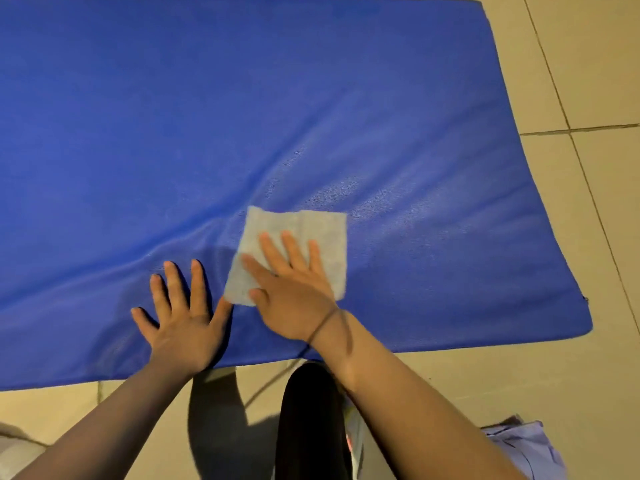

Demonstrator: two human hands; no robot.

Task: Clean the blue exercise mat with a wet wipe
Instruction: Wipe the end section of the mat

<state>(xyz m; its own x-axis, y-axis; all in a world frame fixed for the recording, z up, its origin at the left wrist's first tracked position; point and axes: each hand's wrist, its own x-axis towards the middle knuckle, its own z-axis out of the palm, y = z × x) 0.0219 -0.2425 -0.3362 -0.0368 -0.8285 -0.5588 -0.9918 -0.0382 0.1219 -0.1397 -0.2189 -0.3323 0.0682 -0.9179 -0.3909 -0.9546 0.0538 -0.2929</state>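
The blue exercise mat lies spread over the tiled floor and fills most of the view, with creases running across its near half. A pale wet wipe lies unfolded on the mat near its front edge. My right hand presses flat on the wipe with straight, spread fingers. Just to its left, my left hand rests flat on the bare mat with fingers splayed, its thumb close to the wipe's near corner.
Beige floor tiles border the mat on the right and in front. A dark leg shows below my arms. Some lilac cloth lies on the floor at bottom right.
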